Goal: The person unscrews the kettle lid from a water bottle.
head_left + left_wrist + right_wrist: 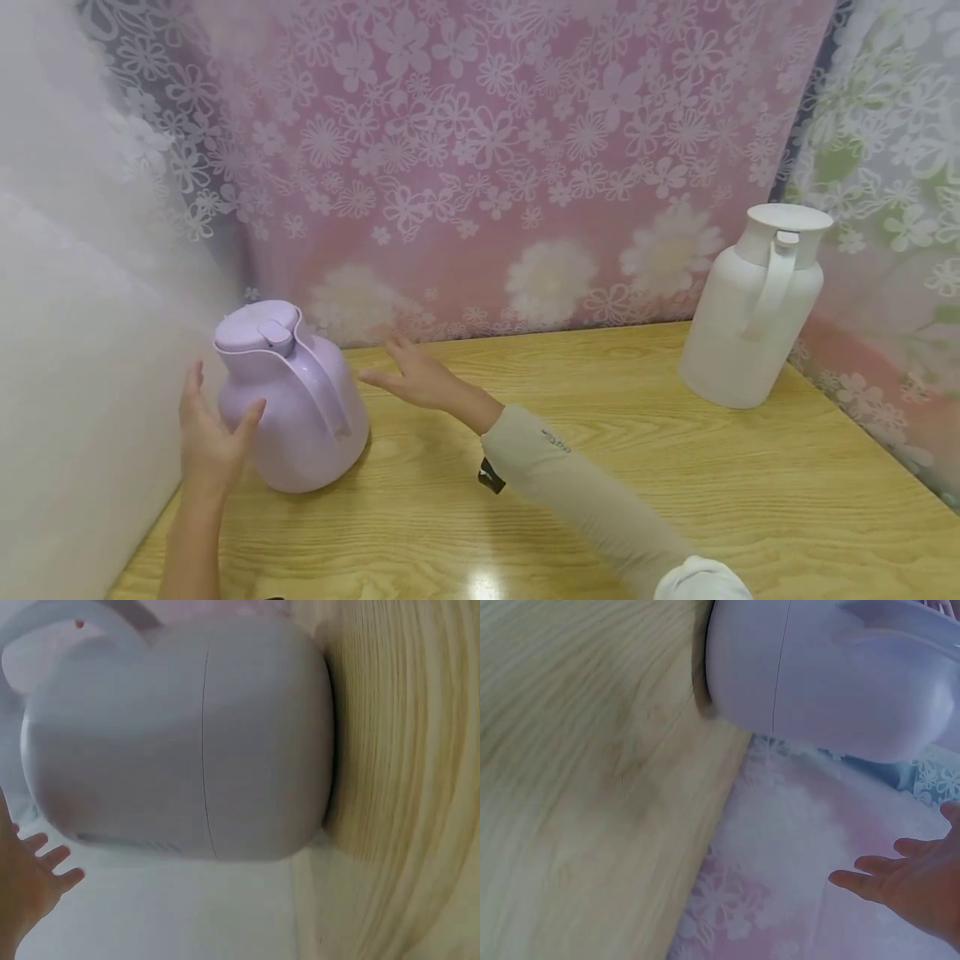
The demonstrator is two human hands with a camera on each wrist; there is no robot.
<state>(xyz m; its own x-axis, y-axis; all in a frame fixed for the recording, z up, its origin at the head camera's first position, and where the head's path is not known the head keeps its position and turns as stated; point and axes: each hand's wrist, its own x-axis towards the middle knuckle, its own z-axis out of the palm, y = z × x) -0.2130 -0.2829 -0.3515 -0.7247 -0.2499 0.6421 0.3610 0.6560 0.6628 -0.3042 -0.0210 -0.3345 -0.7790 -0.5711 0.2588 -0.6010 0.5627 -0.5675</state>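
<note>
Extending over a wood-grain table (570, 533) from its near side are a person's two arms, the right one in a beige sleeve (592, 492) with a small black object (491, 477) at its wrist, the left one with a bare forearm. A bright patch of light reflects off the tabletop in front.

The hands are apart, one on each side of a lilac jug (300, 450). The left hand (213, 437) is raised, fingers spread, its thumb overlapping the jug's side in the head view; whether the thumb touches cannot be told. The right hand (423, 377) has its fingers extended and is near the jug, with a gap between them.

The jug stands upright on the left part of the table, near a white wall (75, 333). Its lid (251, 327) is on, and its handle (322, 387) faces the person.

Well apart, toward the table's far right, stands a taller white jug (727, 333), also upright. Behind everything hangs a pink curtain (480, 167) patterned with white flowers.
</note>
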